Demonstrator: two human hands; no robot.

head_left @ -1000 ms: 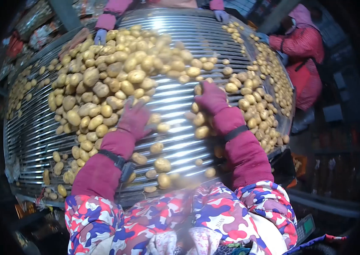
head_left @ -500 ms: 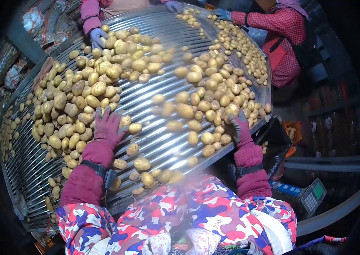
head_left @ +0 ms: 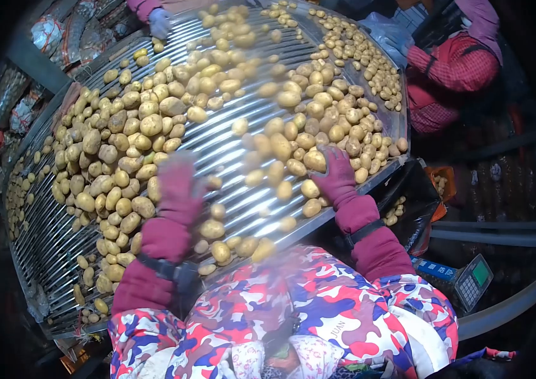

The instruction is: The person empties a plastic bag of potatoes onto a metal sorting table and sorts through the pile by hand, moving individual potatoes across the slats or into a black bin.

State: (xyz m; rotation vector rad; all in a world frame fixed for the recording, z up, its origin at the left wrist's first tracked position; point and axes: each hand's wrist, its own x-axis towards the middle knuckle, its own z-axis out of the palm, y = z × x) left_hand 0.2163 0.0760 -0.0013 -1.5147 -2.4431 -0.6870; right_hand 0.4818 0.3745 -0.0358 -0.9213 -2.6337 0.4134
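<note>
Potatoes lie in a large heap (head_left: 116, 151) on a slatted metal sorting table (head_left: 217, 145), to the left of a second heap (head_left: 318, 120). My left hand (head_left: 179, 189), in a maroon glove, is at the right edge of the large heap. It is blurred, but its fingers look stretched out and its thumb stands apart. My right hand (head_left: 337, 174), in the same kind of glove, rests at the near edge of the right heap. A potato (head_left: 314, 160) touches it between thumb and fingers, which are apart; no firm grip shows.
Across the table, a co-worker's gloved hand (head_left: 159, 24) is over the potatoes. A person in a red checked sleeve (head_left: 464, 69) stands at the right, by a clear plastic bag (head_left: 385, 35). An orange crate (head_left: 443, 196) and a digital scale (head_left: 472, 283) are on my right.
My right hand has moved left, against potatoes nearer the middle. My left hand has shifted slightly right. The co-worker at right has drawn back from the small potatoes; the far hand has lifted off the heap.
</note>
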